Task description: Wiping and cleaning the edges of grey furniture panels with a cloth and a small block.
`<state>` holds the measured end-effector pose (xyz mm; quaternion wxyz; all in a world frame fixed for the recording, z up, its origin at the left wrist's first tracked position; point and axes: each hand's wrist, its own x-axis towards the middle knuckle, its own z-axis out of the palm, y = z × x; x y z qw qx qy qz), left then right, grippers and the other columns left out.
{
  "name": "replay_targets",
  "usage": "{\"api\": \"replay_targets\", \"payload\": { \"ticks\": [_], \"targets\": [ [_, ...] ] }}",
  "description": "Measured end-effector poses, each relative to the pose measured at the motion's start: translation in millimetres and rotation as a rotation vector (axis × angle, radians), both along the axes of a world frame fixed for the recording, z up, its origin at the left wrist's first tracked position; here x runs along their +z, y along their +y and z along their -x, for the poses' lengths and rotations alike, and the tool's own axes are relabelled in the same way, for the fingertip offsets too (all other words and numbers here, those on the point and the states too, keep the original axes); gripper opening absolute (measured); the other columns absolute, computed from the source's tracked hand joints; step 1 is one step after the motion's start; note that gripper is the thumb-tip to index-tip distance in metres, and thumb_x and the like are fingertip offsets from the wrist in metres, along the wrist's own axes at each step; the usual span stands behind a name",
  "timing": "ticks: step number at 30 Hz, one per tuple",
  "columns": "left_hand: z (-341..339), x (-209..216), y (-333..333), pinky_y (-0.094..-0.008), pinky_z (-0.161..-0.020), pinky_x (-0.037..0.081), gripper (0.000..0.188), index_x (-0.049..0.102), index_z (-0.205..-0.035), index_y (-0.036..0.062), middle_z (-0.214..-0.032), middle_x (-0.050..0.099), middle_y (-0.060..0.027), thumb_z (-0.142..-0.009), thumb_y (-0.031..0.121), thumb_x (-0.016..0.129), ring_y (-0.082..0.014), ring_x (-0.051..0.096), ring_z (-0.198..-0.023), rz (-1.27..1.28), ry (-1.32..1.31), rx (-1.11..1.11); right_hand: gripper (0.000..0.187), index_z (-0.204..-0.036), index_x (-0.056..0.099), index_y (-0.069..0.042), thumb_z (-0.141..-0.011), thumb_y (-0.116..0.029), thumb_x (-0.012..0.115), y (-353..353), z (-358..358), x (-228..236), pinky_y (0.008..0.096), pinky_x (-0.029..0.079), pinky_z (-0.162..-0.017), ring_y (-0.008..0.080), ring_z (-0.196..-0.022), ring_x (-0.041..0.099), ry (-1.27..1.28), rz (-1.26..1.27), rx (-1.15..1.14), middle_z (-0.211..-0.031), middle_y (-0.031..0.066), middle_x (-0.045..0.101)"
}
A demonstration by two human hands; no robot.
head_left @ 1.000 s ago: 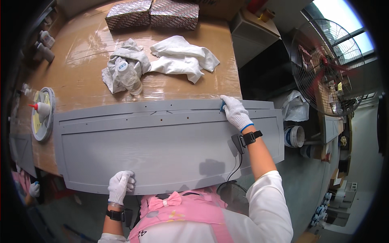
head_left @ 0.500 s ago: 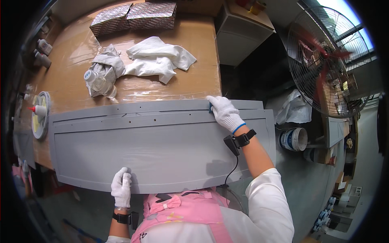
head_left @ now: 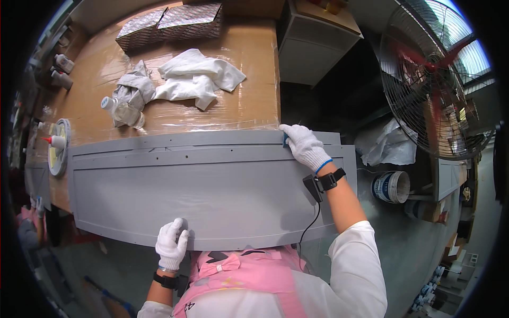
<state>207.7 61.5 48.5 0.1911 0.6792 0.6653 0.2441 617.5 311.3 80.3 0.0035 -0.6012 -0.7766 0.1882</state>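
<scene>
A long grey panel (head_left: 212,201) with a raised frame border and curved near edge lies before me, a second grey panel (head_left: 212,139) showing behind its far edge. My right hand (head_left: 306,146), in a white knit glove, is closed on a small blue pad (head_left: 286,139) at the far right edge of the panels. Most of the pad is hidden under the fingers. My left hand (head_left: 172,244), also gloved, rests on the near edge left of centre, fingers stretched forward and thumb apart, with nothing seen in it.
On the plastic-wrapped table (head_left: 254,69) lie white cloths (head_left: 201,79), a clear bottle (head_left: 126,114) and patterned boxes (head_left: 185,24). A red-tipped glue bottle (head_left: 57,142) stands on a round lid (head_left: 64,164) at left. At right are a caged fan (head_left: 435,79) and a bucket (head_left: 389,186).
My right hand has slid slightly right along the far edge with the blue pad. My left hand has shifted right along the near edge, its fingers now more spread. The view has shifted slightly.
</scene>
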Motion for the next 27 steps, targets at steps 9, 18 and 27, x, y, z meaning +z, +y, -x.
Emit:
{"api": "replay_targets", "payload": {
  "ticks": [9, 18, 27],
  "targets": [
    [-20, -13, 21, -0.0392, -0.069, 0.051, 0.034, 0.066, -0.116, 0.0110, -0.090, 0.062, -0.0071, -0.083, 0.016, 0.071, -0.0260, 0.060, -0.080, -0.026, 0.088, -0.008, 0.034, -0.125, 0.054, -0.009, -0.091, -0.007, 0.056, -13, -21, -12, 0.0475, 0.051, -0.086, 0.0382, -0.100, 0.060, 0.185, -0.178, -0.028, -0.101, 0.0180, 0.063],
    [-27, -24, 23, -0.0359, -0.064, 0.049, 0.029, 0.067, -0.111, 0.0098, -0.085, 0.060, -0.0072, -0.082, 0.007, 0.069, -0.0232, 0.058, -0.072, -0.189, 0.249, -0.033, 0.033, -0.125, 0.055, -0.010, -0.093, -0.009, 0.053, -27, -159, -4, 0.0483, 0.052, -0.088, 0.0381, -0.103, 0.060, -0.123, -0.184, -0.325, -0.105, 0.0176, 0.063],
    [-28, -28, 21, -0.0391, -0.062, 0.048, 0.028, 0.067, -0.110, 0.0125, -0.084, 0.059, -0.0066, -0.082, 0.011, 0.069, -0.0251, 0.058, -0.073, -0.135, 0.282, 0.008, 0.035, -0.126, 0.056, -0.013, -0.091, -0.008, 0.054, -25, -161, -11, 0.0470, 0.052, -0.087, 0.0363, -0.104, 0.060, -0.061, -0.212, -0.166, -0.104, 0.0159, 0.063]
  ]
}}
